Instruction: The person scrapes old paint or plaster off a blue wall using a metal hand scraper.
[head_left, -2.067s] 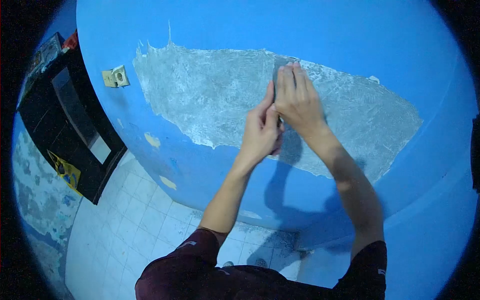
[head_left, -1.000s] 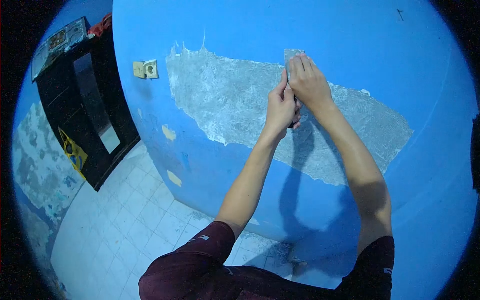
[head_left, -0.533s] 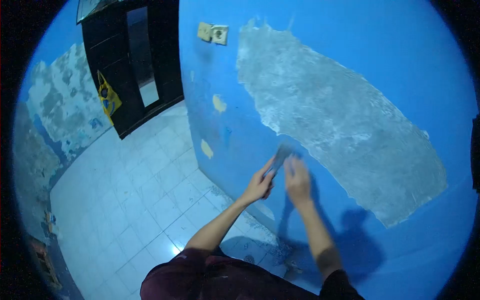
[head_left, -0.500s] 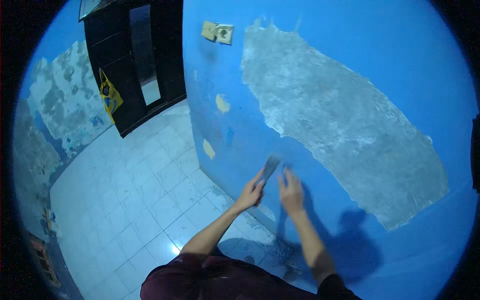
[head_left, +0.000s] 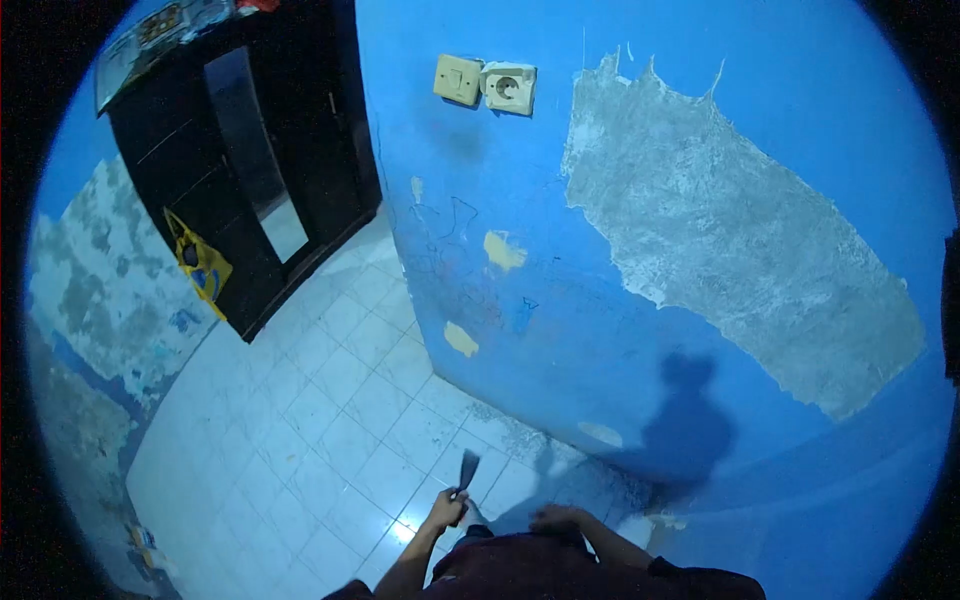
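My left hand [head_left: 447, 510] is wrapped around the handle of a scraper [head_left: 469, 470], holding it low in front of my body above the tiled floor. The flat blade points up and away from me. Close to my dark shirt, my right hand [head_left: 558, 518] is in shadow, and its fingers are too dim and blurred to make out. Neither hand touches the blue wall [head_left: 600, 350]. A large grey patch [head_left: 740, 230] of bare plaster with ragged edges spreads across that wall.
A light switch [head_left: 458, 80] and a socket [head_left: 509, 88] sit on the wall. A dark cabinet [head_left: 200, 150] with a yellow bag [head_left: 203, 265] stands at the back left. White floor tiles [head_left: 310, 440] run along the wall's foot. The left wall [head_left: 100, 250] is patchy.
Both hands have drawn down and back from the wall towards my body, the scraper still in my left hand. The view has shifted, so the wall's switch and socket look larger.
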